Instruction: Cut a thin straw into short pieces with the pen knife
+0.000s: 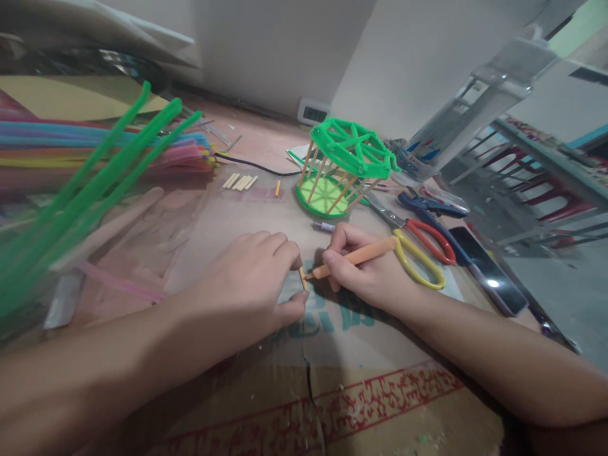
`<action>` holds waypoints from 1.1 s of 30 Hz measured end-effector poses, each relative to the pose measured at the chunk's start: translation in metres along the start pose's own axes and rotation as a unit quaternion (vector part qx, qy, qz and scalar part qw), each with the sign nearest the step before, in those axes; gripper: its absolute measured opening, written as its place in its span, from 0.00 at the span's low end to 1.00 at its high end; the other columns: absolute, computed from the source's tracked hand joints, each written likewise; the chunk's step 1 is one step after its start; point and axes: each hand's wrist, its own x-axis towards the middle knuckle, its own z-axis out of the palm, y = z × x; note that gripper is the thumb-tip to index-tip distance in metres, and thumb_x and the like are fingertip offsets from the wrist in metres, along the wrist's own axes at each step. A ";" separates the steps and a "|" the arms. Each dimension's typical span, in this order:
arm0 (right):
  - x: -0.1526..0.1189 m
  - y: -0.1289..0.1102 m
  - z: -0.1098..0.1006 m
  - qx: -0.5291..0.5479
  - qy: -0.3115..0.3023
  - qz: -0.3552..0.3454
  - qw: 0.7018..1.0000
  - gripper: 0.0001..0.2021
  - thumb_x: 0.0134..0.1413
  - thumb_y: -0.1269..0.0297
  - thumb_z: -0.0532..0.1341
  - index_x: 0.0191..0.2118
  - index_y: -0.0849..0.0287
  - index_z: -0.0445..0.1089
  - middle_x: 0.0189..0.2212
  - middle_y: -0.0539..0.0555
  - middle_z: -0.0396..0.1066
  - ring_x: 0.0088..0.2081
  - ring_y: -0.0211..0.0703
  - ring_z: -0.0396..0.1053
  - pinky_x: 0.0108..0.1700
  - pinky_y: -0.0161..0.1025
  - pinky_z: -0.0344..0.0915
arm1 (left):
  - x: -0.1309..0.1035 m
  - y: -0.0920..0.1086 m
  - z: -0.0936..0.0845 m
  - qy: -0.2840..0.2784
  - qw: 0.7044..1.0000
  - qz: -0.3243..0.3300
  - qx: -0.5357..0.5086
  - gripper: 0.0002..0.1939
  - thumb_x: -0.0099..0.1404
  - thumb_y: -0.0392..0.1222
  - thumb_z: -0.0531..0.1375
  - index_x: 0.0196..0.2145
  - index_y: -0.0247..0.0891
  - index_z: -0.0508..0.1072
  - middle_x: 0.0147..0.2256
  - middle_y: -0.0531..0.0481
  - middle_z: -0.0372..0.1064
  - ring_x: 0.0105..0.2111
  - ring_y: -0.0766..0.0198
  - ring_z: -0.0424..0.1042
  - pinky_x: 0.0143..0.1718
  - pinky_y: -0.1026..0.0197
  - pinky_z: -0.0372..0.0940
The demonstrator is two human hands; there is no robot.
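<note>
Between thumb and fingertips, my left hand (pixel 256 278) pinches a short wooden stick (pixel 303 278) by its two ends, close above the work surface. My right hand (pixel 363 263) grips an orange marker (pixel 363 255) like a pen, its tip touching or almost touching the stick, whose surface looks orange. Farther back lie several pale short sticks (pixel 240 182) in a row, and one orange stick (pixel 278 188) lies apart from them. Behind my right hand stands a round green frame (pixel 354 149) of fuzzy stems, its top and base joined by thin wooden sticks.
Red-and-yellow-handled scissors (pixel 430 244), blue-handled pliers (pixel 425 204) and a phone (pixel 494 266) lie at right. A clear plastic bottle (pixel 475 107) stands behind them. Bundled coloured pipe cleaners (pixel 109 149) and blurred green stems (pixel 114 183) fill the left. A small digital clock (pixel 314 113) sits by the wall.
</note>
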 end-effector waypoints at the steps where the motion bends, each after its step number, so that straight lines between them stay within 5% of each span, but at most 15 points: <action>1: 0.000 0.001 0.001 -0.001 0.012 0.004 1.000 0.12 0.62 0.62 0.63 0.30 0.53 0.61 0.18 0.45 0.69 0.20 0.36 0.65 0.23 0.33 0.58 | -0.001 0.000 0.001 0.007 1.000 0.003 0.007 0.09 0.66 0.46 0.62 0.38 0.38 0.72 0.34 0.48 0.70 0.35 0.52 0.69 0.37 0.51 0.59; 24: 0.002 0.001 0.001 0.028 0.011 0.007 1.000 0.12 0.61 0.61 0.65 0.31 0.53 0.61 0.17 0.46 0.71 0.19 0.37 0.69 0.21 0.31 0.60 | -0.003 0.001 0.001 0.023 0.999 0.012 0.036 0.07 0.66 0.45 0.60 0.37 0.39 0.71 0.34 0.48 0.69 0.36 0.52 0.69 0.38 0.52 0.58; 33: 0.001 0.001 0.000 0.056 -0.037 0.016 0.998 0.15 0.59 0.60 0.67 0.28 0.54 0.61 0.16 0.47 0.71 0.17 0.35 0.67 0.20 0.30 0.60 | 0.000 0.002 -0.001 0.003 0.999 -0.008 0.031 0.07 0.64 0.45 0.60 0.35 0.39 0.70 0.32 0.48 0.69 0.34 0.52 0.69 0.37 0.52 0.59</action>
